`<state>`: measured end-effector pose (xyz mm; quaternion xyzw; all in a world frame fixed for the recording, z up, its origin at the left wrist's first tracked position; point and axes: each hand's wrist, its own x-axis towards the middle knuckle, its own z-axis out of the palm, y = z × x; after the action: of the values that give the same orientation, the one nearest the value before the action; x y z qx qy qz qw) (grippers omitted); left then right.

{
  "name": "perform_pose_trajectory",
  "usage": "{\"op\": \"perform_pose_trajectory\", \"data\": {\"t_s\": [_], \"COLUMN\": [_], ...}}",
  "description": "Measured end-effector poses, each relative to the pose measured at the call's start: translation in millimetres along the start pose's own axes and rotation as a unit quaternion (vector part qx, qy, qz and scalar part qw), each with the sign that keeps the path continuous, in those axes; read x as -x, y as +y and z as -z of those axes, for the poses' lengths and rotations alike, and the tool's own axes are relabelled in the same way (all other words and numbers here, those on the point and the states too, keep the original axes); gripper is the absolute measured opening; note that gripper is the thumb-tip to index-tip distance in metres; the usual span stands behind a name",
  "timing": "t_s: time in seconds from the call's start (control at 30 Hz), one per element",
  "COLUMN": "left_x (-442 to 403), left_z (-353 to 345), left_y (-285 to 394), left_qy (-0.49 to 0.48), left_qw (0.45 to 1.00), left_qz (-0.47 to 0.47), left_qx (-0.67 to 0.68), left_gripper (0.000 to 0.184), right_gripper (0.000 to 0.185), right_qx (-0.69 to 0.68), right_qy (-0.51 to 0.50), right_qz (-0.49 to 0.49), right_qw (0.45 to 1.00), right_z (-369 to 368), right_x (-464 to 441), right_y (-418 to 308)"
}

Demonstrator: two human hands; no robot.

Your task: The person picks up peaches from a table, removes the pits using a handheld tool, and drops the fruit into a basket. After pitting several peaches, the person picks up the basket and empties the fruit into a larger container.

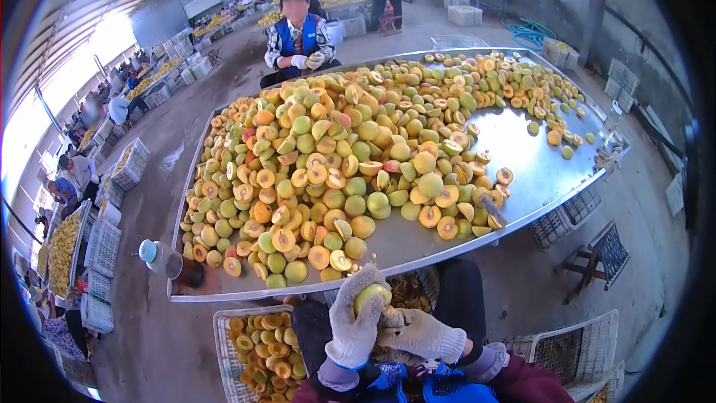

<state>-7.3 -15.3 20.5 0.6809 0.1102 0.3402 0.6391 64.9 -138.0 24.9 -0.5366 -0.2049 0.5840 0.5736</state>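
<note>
So the big thing in front of you is the steel table (514, 149), with a huge fruit heap (321, 149) covering most of it and bare metal over on its right. Next size down, there's a crate (221, 343) at your left knee, with lots of cut pieces (265, 351) in it. Step-wise, I'd call this close two-handed work, midway through one item. IMO the next move calls for your left hand (354, 321) to be the steady anchor and your right hand (425, 336) to do the fine finger stuff. Both are gloved. Your left is curled round and gripping the green-yellow fruit (371, 298), which sits above your lap, just on your side of the table edge. Your right has its fingers bent in right by the fruit's lower side. Can't tell if they're touching it or pinching something small, the gap's too murky.
</note>
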Motion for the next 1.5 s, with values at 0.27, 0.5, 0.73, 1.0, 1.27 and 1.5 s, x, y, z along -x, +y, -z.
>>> {"op": "perform_pose_trajectory", "data": {"t_s": [0.27,0.5,0.73,1.0,1.27,1.5], "left_x": [-10,-33,-49,-49,-46,-47], "left_z": [19,29,41,42,45,45], "left_y": [-27,-108,-144,-140,-144,-126], "left_qy": [0.03,0.088,0.127,0.131,0.133,0.085], "left_qw": [0.945,0.955,0.919,0.92,0.925,0.916], "left_qz": [0.276,0.27,0.348,0.346,0.328,0.355], "left_qx": [0.175,0.086,0.136,0.128,0.141,0.164], "left_gripper": [0.032,0.028,0.027,0.029,0.026,0.048], "right_gripper": [0.029,0.057,0.04,0.024,0.03,0.031], "right_qx": [0.464,0.411,0.461,0.522,0.464,-0.041], "right_qy": [0.379,0.242,0.315,0.612,0.59,0.3], "right_qz": [0.23,-0.034,-0.009,0.062,-0.032,0.079], "right_qw": [0.767,0.878,0.83,0.591,0.66,0.95], "right_z": [14,65,150,281,292,131], "right_x": [-6,-23,-56,-70,-56,-18], "right_y": [12,-2,-21,-15,3,-17]}}
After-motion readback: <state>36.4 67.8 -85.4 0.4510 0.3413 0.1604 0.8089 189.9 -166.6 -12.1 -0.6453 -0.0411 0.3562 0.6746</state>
